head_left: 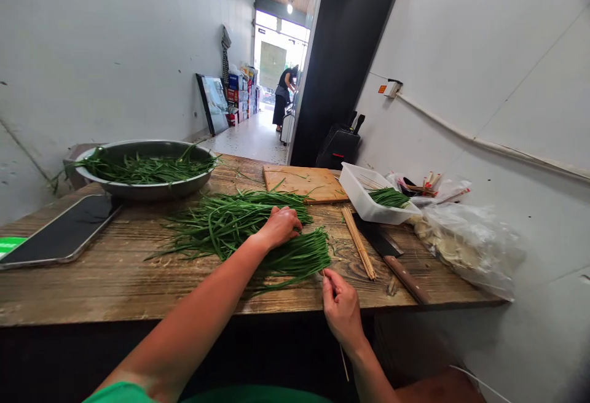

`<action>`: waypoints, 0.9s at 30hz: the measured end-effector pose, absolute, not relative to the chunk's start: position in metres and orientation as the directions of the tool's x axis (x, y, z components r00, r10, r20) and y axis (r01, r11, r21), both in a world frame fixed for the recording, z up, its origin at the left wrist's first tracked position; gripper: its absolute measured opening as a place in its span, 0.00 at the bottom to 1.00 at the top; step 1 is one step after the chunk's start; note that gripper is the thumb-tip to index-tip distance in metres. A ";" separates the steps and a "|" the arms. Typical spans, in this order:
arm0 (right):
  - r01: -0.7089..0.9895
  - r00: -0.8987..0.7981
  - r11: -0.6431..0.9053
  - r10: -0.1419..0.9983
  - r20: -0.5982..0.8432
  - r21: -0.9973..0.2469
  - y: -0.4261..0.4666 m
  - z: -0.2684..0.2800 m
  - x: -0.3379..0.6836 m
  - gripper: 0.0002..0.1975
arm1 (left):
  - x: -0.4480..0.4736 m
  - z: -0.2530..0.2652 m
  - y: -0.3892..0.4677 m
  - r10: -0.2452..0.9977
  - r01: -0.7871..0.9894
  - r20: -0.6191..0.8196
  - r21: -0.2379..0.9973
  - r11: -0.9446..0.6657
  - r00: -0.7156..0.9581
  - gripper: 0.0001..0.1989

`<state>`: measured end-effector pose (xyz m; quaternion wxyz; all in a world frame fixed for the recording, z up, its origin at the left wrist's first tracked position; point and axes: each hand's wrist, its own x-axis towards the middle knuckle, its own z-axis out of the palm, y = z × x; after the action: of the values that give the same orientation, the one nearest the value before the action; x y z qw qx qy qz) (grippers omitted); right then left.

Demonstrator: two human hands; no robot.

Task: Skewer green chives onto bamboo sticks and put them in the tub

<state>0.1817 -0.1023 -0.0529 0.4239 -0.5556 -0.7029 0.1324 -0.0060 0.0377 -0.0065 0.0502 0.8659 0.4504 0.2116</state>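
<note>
Long green garlic chives [221, 222] lie in a loose heap across the middle of the wooden table. A neater row of chives [306, 255], with ends lined up to the right, lies at the heap's front right. My left hand [282, 226] reaches over that row, its fingers curled down and closed on chives; the fingertips are partly hidden. My right hand [341, 305] pinches a thin bamboo skewer [345, 363] at the table's front edge. The skewer's tip is close to the row's cut ends, and its tail sticks out below my hand.
A bundle of skewers [358, 243] and a cleaver [405, 278] lie right of the chives. Behind are a cutting board [299, 180], a white bin [357, 191] and plastic bags [474, 243]. Leftward sit a metal bowl [152, 191] of chives and a tablet [62, 231]. A person [282, 96] stands far back.
</note>
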 end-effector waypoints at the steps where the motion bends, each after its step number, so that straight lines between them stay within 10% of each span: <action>1: 0.674 -0.025 0.343 0.896 0.444 -0.654 -0.102 -0.053 0.182 0.16 | -0.005 -0.009 0.038 0.805 0.778 0.312 0.239 -0.581 0.505 0.05; 9: 0.683 -0.033 0.343 0.897 0.441 -0.645 -0.102 -0.050 0.181 0.16 | 0.002 -0.007 0.035 0.807 0.807 0.303 0.164 -0.568 0.506 0.07; 19: 0.677 -0.026 0.343 0.895 0.444 -0.651 -0.101 -0.051 0.182 0.16 | 0.008 0.002 0.030 0.868 0.570 0.335 0.656 -0.494 0.366 0.10; 27: 0.680 -0.020 0.337 0.897 0.442 -0.652 -0.101 -0.050 0.181 0.16 | 0.006 0.002 0.031 0.905 0.407 0.269 0.825 -0.392 0.329 0.13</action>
<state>0.1813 -0.1012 -0.0497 0.4186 -0.5612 -0.7022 0.1296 0.0062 0.0312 0.0022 0.3310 0.7448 0.4406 0.3763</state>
